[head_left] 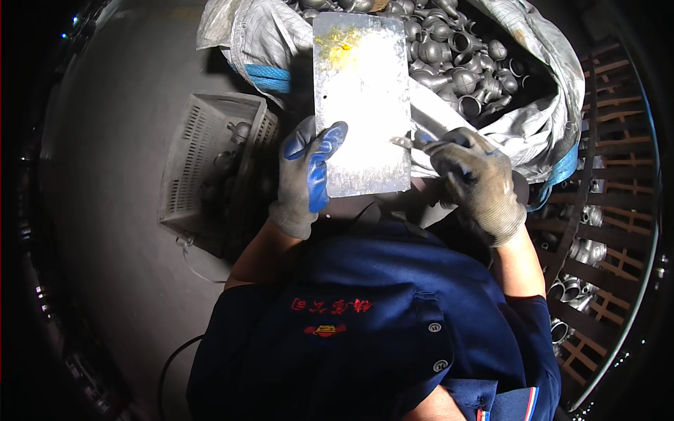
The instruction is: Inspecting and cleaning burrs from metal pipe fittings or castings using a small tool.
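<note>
A flat rectangular plate, pale and brightly lit with a yellow smear near its top, stands in front of me. My left hand, in a grey knit glove with blue-coated fingers, grips its lower left edge with the thumb across the front. At the plate's right edge is my right hand, in a worn, dirty glove, with its fingers curled closed. A thin greyish tip juts from those fingers over the plate; what it belongs to is mostly hidden.
Behind the plate, a large white woven sack with blue straps holds many grey metal castings. A grey plastic crate with some castings stands on the floor at left. On the right, a slatted metal cage contains more metal parts.
</note>
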A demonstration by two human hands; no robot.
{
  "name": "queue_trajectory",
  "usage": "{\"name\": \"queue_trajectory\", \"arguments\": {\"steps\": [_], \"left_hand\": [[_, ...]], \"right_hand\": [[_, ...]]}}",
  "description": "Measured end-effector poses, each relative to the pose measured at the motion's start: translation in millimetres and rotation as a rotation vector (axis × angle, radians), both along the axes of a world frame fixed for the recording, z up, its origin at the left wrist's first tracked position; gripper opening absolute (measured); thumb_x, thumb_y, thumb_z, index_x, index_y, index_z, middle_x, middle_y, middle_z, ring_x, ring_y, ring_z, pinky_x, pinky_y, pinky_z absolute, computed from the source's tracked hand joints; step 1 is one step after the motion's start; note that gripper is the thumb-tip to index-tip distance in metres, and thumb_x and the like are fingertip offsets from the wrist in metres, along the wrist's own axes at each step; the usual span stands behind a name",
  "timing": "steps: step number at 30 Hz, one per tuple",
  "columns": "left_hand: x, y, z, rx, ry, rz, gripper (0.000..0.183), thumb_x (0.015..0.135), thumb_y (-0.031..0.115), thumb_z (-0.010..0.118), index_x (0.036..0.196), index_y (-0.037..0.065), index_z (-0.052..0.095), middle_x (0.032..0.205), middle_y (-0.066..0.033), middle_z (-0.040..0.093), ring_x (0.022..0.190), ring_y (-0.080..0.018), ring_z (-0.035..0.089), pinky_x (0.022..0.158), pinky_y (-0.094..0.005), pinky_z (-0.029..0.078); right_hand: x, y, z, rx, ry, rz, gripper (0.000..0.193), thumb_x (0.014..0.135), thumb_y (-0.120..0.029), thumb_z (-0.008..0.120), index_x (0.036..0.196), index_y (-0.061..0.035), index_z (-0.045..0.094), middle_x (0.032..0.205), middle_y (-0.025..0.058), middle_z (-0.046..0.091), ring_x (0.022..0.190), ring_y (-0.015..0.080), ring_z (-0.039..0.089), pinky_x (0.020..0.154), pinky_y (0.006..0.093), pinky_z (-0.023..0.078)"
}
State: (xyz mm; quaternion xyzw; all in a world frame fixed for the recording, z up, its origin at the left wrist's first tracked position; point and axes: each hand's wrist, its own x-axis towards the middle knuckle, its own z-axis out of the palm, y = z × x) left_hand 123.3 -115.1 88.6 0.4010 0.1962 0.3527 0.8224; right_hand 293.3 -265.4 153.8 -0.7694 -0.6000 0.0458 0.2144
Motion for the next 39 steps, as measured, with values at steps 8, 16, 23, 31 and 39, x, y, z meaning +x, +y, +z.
{"name": "queue_trajectory", "arguments": {"steps": [8,16,23,31,39], "left_hand": [[-1,0,-2,-0.011,0.072,-0.002,0.022,0.088,0.005,0.053,0.109,-0.002,0.057,0.094,-0.0044,0.061,0.083,-0.0094,0.059,0.075,-0.0245,0.049],[-1,-1,2,0.011,0.024,-0.018,0.022,0.088,0.005,0.053,0.108,-0.002,0.057,0.093,-0.0048,0.061,0.082,-0.01,0.059,0.075,-0.0244,0.049],[-1,-2,1,-0.006,0.019,-0.04,0.023,0.088,0.006,0.052,0.109,-0.002,0.056,0.094,-0.0058,0.061,0.083,-0.0109,0.059,0.075,-0.025,0.05],[0,1,-11,-0.023,0.005,-0.051,0.026,0.089,0.006,0.049,0.112,-0.003,0.054,0.099,-0.0068,0.06,0.087,-0.0121,0.059,0.08,-0.0269,0.049],[-2,-3,-3,0.004,-0.003,-0.047,0.023,0.088,0.005,0.051,0.109,-0.003,0.056,0.096,-0.0059,0.061,0.086,-0.0114,0.059,0.08,-0.0264,0.049]], "right_hand": [[0,0,-1,0.019,0.014,0.028,0.028,0.067,-0.006,0.067,0.093,-0.0157,0.065,0.09,0.0077,0.058,0.082,0.0287,0.06,0.068,0.0386,0.049],[0,-1,-2,-0.012,0.018,0.054,0.032,0.065,-0.004,0.067,0.094,-0.0159,0.065,0.092,0.008,0.058,0.083,0.0291,0.06,0.07,0.0383,0.05],[-4,-2,-5,0.074,0.012,0.014,0.021,0.069,-0.002,0.062,0.089,-0.0071,0.064,0.091,0.0104,0.061,0.084,0.0315,0.06,0.071,0.0379,0.049],[0,-4,-5,0.086,-0.007,-0.015,0.029,0.068,-0.008,0.067,0.096,-0.015,0.065,0.09,0.0086,0.058,0.08,0.0285,0.06,0.066,0.039,0.049],[-2,-1,3,-0.021,0.017,-0.029,0.027,0.068,-0.009,0.067,0.094,-0.0159,0.065,0.093,0.0076,0.058,0.081,0.0287,0.061,0.067,0.0395,0.049]]}}
